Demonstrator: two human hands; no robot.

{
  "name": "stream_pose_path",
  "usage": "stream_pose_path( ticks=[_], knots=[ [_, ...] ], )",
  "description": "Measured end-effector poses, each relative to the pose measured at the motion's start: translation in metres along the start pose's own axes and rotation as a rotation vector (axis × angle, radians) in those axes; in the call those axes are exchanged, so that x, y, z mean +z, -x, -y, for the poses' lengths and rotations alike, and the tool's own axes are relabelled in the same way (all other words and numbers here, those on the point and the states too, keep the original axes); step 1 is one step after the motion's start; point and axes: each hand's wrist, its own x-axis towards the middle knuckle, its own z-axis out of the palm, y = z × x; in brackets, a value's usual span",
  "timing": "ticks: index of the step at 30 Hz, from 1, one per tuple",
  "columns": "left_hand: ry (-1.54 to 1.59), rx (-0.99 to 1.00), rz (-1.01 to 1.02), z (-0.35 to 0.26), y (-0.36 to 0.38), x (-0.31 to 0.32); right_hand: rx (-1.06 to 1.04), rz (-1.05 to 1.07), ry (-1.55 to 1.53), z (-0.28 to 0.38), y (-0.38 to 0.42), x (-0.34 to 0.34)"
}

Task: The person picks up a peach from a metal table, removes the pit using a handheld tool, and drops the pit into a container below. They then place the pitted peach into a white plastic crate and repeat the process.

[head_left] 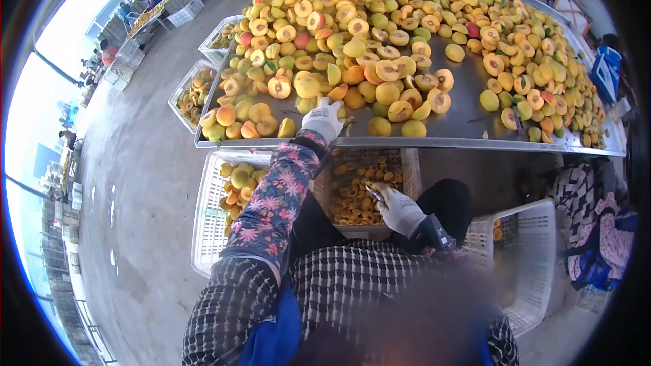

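Note:
My left hand (324, 120), in a white glove, reaches over the near edge of the metal table (468, 142) and touches the peaches (307, 85) piled there; its fingertips are partly hidden against the fruit. Many of the peaches are cut in half, some showing pits. Below the table edge, my right hand (400, 211), also gloved, is closed around a small metal tool (374, 192). It hangs over a crate (412, 169) holding many small orange-brown pieces (356, 213).
A white crate (203, 230) with peaches stands at my left, another white crate (542, 257) at my right. Two more crates of fruit sit beyond the table's left edge. A person in patterned clothes (614, 230) is at the far right.

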Motion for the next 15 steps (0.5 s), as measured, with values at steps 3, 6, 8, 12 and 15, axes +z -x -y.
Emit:
stream_pose_path(
  ticks=[3, 6, 8, 12, 15],
  knots=[
    [-0.010, -0.032, -0.009, -0.002, -0.007, 0.008, 0.009, 0.008, 0.026, 0.000, 0.005, 0.000],
    [0.073, 0.009, -0.122, 0.017, -0.009, 0.015, 0.147, 0.028, -0.032, 0.017, 0.002, -0.014],
    [0.765, -0.227, -0.097, 0.017, -0.008, 0.008, 0.184, -0.038, -0.091, 0.029, 0.005, -0.024],
    [1.790, -0.338, 0.028, -0.011, 0.039, -0.039, -0.024, -0.280, -0.315, 0.030, -0.002, -0.025],
    [1.974, -0.358, 0.106, -0.029, 0.065, -0.053, -0.250, -0.355, -0.294, 0.060, -0.014, -0.052]
  ],
)
